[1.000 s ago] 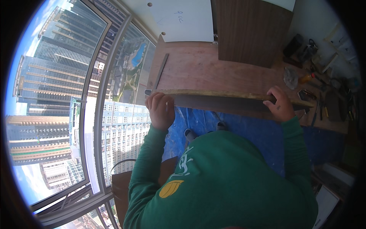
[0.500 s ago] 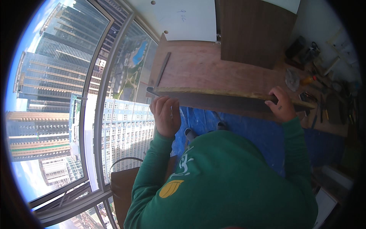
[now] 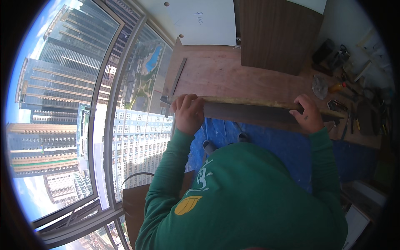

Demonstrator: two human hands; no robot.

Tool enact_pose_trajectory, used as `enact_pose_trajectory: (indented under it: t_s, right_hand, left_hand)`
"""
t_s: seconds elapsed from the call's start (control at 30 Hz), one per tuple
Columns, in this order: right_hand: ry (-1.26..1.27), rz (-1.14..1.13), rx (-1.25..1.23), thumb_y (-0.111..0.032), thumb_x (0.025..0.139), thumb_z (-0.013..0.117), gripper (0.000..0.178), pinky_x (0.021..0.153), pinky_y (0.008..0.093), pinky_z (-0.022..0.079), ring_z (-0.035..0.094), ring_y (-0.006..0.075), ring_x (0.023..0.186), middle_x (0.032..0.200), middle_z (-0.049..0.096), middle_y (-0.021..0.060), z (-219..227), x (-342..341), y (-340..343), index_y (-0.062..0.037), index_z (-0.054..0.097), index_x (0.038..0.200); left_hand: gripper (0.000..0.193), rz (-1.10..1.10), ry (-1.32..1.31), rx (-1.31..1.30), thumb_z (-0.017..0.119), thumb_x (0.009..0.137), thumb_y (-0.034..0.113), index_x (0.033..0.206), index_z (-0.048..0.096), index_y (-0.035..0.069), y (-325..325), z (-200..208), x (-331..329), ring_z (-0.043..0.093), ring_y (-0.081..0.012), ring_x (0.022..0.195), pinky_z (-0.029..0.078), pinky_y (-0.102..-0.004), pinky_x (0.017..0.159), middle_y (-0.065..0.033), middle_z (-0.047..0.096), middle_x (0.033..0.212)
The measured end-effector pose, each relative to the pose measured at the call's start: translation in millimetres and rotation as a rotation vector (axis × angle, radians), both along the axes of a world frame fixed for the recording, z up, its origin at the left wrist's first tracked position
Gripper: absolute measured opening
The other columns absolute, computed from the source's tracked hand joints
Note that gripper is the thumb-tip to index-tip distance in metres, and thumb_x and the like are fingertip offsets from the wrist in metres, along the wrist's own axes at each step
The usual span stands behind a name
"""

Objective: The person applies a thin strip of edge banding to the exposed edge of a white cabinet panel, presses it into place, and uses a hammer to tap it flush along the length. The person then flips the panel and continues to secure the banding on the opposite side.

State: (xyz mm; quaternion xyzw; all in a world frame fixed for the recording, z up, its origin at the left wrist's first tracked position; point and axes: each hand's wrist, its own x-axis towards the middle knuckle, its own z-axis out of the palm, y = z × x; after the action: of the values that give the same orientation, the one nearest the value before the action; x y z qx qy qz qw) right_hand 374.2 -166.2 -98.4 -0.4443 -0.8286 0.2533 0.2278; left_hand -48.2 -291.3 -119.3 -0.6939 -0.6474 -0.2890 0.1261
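Observation:
A long dark wood panel (image 3: 250, 112) stands on edge along the near side of the wooden worktop (image 3: 216, 68), its rough yellowish edge facing up. My left hand (image 3: 189, 114) wraps its fingers over the top edge at the left end. Farther right, my right hand (image 3: 308, 113) grips the same panel, thumb on the near face and fingers over the edge. Just left of my left hand is a small grey metal piece (image 3: 164, 99), partly hidden. A thin grey strip (image 3: 179, 76) lies on the worktop behind it.
Brown cabinet panel (image 3: 279, 35) and white board (image 3: 204, 23) stand at the back. To the right lie a clear plastic bag (image 3: 319, 86), an orange-handled tool (image 3: 336, 87) and several hand tools. Tall windows (image 3: 106, 91) line the left. Blue sheeting (image 3: 266, 146) covers the floor.
My left hand has moved up and slightly right, from just short of the panel's left end onto its top edge. My right hand has kept its grip in place.

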Motion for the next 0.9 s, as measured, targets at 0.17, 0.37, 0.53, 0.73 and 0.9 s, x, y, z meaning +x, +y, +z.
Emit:
enact_pose_trajectory:
  t_s: [0.17, 0.37, 0.53, 0.73, 0.9]
  right_hand:
    - [0.003, 0.006, 0.006, -0.006, 0.079, 0.084, 0.035, 0.081, 0.0482, 0.048, 0.06, 0.0435, 0.093, 0.097, 0.058, 0.0191, 0.1, 1.1, -0.8, -0.0012, 0.056, 0.1]
    - [0.018, 0.003, -0.003, -0.005, 0.08, 0.083, 0.035, 0.082, 0.0481, 0.048, 0.06, 0.0434, 0.094, 0.098, 0.058, 0.0189, -0.5, 0.3, -0.9, -0.0012, 0.056, 0.1]
    - [0.037, 0.008, 0.032, -0.005, 0.08, 0.083, 0.034, 0.083, 0.0476, 0.048, 0.06, 0.0428, 0.095, 0.099, 0.058, 0.0185, -2.5, 0.7, 0.6, -0.0014, 0.056, 0.1]
    - [0.0, 0.002, 0.001, -0.006, 0.08, 0.083, 0.034, 0.082, 0.048, 0.048, 0.06, 0.0428, 0.095, 0.098, 0.058, 0.0182, 0.1, -1.3, 2.7, -0.0016, 0.055, 0.099]
    - [-0.001, 0.001, 0.005, -0.006, 0.079, 0.083, 0.034, 0.082, 0.0479, 0.048, 0.061, 0.0435, 0.095, 0.099, 0.059, 0.0185, 0.6, -2.0, 4.4, -0.0017, 0.057, 0.1]
  left_hand:
    - [0.015, 0.051, -0.066, 0.013, 0.073, 0.086, 0.007, 0.097, 0.075, 0.016, -2.5, -8.9, -14.5, 0.064, -0.0308, 0.111, 0.043, -0.0494, 0.1, -0.0046, 0.068, 0.108]
    - [0.015, 0.044, -0.101, 0.028, 0.074, 0.087, 0.007, 0.1, 0.076, 0.015, -7.0, -10.4, -21.4, 0.064, -0.0306, 0.111, 0.043, -0.0492, 0.099, -0.0041, 0.069, 0.108]
    - [0.02, -0.033, -0.051, -0.013, 0.076, 0.085, 0.007, 0.103, 0.078, 0.017, -1.9, 1.2, -5.9, 0.063, -0.0294, 0.114, 0.043, -0.0494, 0.101, -0.0023, 0.068, 0.112]
    - [0.019, -0.073, 0.013, -0.028, 0.073, 0.084, 0.005, 0.1, 0.075, 0.016, 5.5, 4.1, -9.5, 0.062, -0.0307, 0.117, 0.042, -0.05, 0.104, -0.0021, 0.067, 0.113]
    - [0.013, -0.087, -0.035, -0.038, 0.071, 0.086, 0.006, 0.096, 0.074, 0.014, 10.7, 2.5, -13.2, 0.06, -0.0326, 0.118, 0.042, -0.0498, 0.104, -0.0038, 0.067, 0.114]
